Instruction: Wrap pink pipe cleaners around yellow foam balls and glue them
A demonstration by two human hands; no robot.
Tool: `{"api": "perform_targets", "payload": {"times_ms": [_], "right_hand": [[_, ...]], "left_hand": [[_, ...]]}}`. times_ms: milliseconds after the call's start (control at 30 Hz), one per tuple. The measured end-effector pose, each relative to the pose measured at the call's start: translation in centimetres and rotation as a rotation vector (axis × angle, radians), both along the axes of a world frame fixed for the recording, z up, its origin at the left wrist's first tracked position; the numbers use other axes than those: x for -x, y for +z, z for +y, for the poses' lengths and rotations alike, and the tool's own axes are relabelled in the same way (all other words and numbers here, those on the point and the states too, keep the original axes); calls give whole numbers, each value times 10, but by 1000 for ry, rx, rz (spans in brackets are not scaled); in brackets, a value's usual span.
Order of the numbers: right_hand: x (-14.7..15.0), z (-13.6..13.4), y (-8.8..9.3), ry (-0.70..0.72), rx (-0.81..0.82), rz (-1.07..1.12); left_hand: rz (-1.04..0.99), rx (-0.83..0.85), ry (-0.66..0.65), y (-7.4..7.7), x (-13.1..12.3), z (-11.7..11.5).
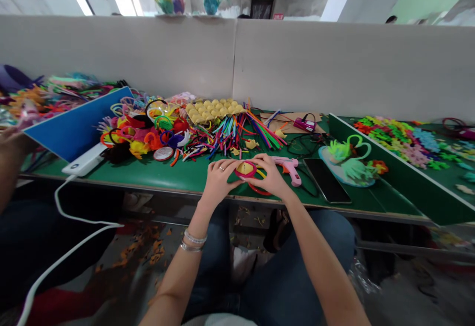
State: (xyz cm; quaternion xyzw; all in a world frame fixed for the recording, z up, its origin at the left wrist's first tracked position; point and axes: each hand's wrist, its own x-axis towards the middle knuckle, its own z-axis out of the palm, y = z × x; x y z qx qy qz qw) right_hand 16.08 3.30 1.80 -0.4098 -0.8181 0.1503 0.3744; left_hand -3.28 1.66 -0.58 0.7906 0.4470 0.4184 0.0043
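Between my two hands, at the table's front edge, is a small round yellow piece with a magenta pipe-cleaner ring (245,169) around its rim. My left hand (221,180) pinches its left side and wears a ring on one finger. The fingers of my right hand (271,177) close on its right side. Red and yellow pipe-cleaner strands (260,189) show just under and beside the right fingers. A pink glue gun (290,169) lies right of my right hand. Undersides of the fingertips are partly hidden.
Behind my hands lie a yellow egg tray (213,111), loose pipe cleaners (230,133) and a heap of colourful pieces (148,133). A black phone (327,180) and a green fuzzy craft piece (352,163) are at right. Blue (85,123) and green (397,172) dividers flank this place; another person's hand (15,143) is far left.
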Motion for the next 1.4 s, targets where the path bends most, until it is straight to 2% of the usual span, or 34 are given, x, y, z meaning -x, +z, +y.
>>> {"api": "perform_targets", "payload": {"times_ms": [133,233,300,400,467,567,667,800,867,933,1033,1100,1233,1300,1400], "right_hand": [[0,0,-1,-49,-41,-61],[-1,2,-2,-66,-24,-36],[-1,3,-3,-42,12,54],[-1,4,-5,-1,93,210],[0,4,-5,12,157,268],[2,2,-4,29,199,286],[4,-1,-1,62,186,265],[4,-1,0,95,213,297],[3,0,-1,86,261,347],[3,0,-1,96,316,360],[4,-2,-2,160,348,279],[6,-3,-4,177,311,219],[8,-1,-13,83,171,158],[8,1,-16,29,101,137],[9,3,-15,0,43,132]], "left_hand": [[-79,10,21,-3,-12,-1],[-406,161,-8,-8,-22,0],[-751,383,-117,-12,-29,2],[-1234,781,-348,-17,-35,4],[-1405,947,-502,-17,-36,4],[-1497,1056,-653,-15,-37,1],[-1489,1060,-653,-13,-38,-1],[-1378,972,-550,-13,-40,0],[-1266,790,-438,-12,-38,1],[-1088,520,-293,-10,-33,1],[-722,132,-56,-7,-19,0],[-498,-30,47,-5,-10,1],[-218,-110,53,-9,-2,5],[-213,-114,40,-12,-2,6],[-355,-106,1,-13,-5,5]]}}
